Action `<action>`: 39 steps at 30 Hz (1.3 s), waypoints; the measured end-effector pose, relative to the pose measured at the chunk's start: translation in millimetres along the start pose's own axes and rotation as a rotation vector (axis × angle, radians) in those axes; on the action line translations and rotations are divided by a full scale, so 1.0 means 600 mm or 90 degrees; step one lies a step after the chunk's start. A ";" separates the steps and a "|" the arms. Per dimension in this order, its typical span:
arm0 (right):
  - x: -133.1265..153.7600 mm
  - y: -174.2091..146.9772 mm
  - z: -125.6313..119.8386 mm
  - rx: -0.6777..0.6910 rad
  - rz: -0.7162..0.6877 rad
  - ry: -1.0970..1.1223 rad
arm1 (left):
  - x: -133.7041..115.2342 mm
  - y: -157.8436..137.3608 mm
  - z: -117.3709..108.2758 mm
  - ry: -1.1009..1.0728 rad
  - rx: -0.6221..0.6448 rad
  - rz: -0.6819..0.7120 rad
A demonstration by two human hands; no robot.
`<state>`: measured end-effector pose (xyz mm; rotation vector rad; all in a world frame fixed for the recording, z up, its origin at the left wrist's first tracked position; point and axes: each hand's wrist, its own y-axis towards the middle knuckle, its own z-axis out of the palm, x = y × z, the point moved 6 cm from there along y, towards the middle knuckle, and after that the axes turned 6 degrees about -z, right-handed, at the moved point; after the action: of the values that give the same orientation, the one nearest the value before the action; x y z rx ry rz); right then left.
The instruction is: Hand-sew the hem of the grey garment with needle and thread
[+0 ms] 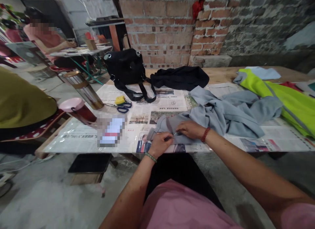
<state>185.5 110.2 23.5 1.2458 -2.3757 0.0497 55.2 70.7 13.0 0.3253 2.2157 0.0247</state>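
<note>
A crumpled light grey cloth garment (211,114) lies across the newspaper-covered table (81,137) in front of me. My left hand (161,143) is closed in a pinch on the cloth's near edge, with a green bead bracelet at the wrist. Close beside it, my right hand (190,129), wearing a red bracelet, has its fingers pressed together just above the same cloth. A small thin, pale glint shows at the right fingertips; what it is I cannot make out.
Left of the cloth are a phone (112,132), dark-handled scissors (124,107), a yellow block (120,100), a pink-lidded cup (78,110) and a steel flask (85,91). Behind stand a black bag (126,68) and dark cloth (180,78). A yellow-green garment (278,94) lies right.
</note>
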 end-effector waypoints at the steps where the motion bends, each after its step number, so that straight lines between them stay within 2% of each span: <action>1: 0.000 -0.001 0.000 0.009 0.000 -0.002 | 0.000 0.000 0.000 -0.001 0.003 0.001; 6: 0.009 -0.004 0.000 0.036 0.000 0.034 | 0.003 0.001 0.003 -0.006 0.006 0.008; 13: 0.017 -0.004 0.004 0.031 0.001 0.095 | -0.002 0.000 0.002 0.008 0.010 0.028; 20: 0.006 -0.009 0.005 0.025 0.055 0.130 | 0.001 0.001 0.005 -0.011 0.036 0.030; 25: 0.007 -0.006 0.008 0.027 0.044 0.135 | 0.002 0.001 0.004 -0.035 0.038 0.045; 33: 0.026 -0.002 0.009 0.043 0.032 0.128 | 0.005 0.000 -0.001 -0.078 0.020 0.012; 39: 0.044 0.005 0.008 -0.005 0.014 0.132 | 0.007 -0.001 -0.002 -0.094 -0.004 0.003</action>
<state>168.4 90.7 30.5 1.1525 -2.2084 0.1677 51.6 71.0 10.3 0.3190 2.0679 0.0107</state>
